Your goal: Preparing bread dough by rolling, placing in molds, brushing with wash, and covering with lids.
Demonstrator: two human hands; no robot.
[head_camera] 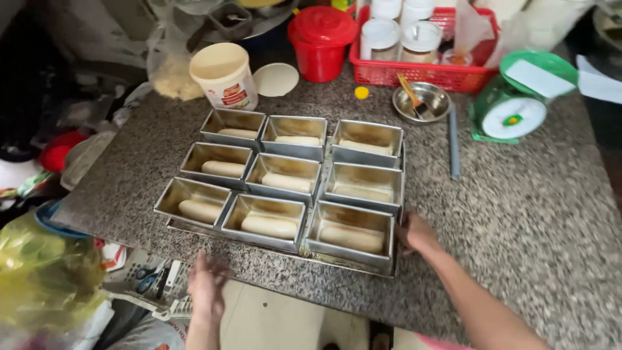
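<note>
All nine loaf tins [285,178] on the tray [194,230] hold shaped dough. Your right hand [414,234] touches the tray's near corner, grip unclear; your left hand [207,285] hovers released below the bench [518,214].

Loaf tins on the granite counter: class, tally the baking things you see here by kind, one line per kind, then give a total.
Metal loaf tins, in three rows of three: 9
Rolls of pale dough, one in each tin: 9
Flat tray under the tins, with the right hand at its corner and the left hand off the counter's edge: 1
Total: 19
</note>
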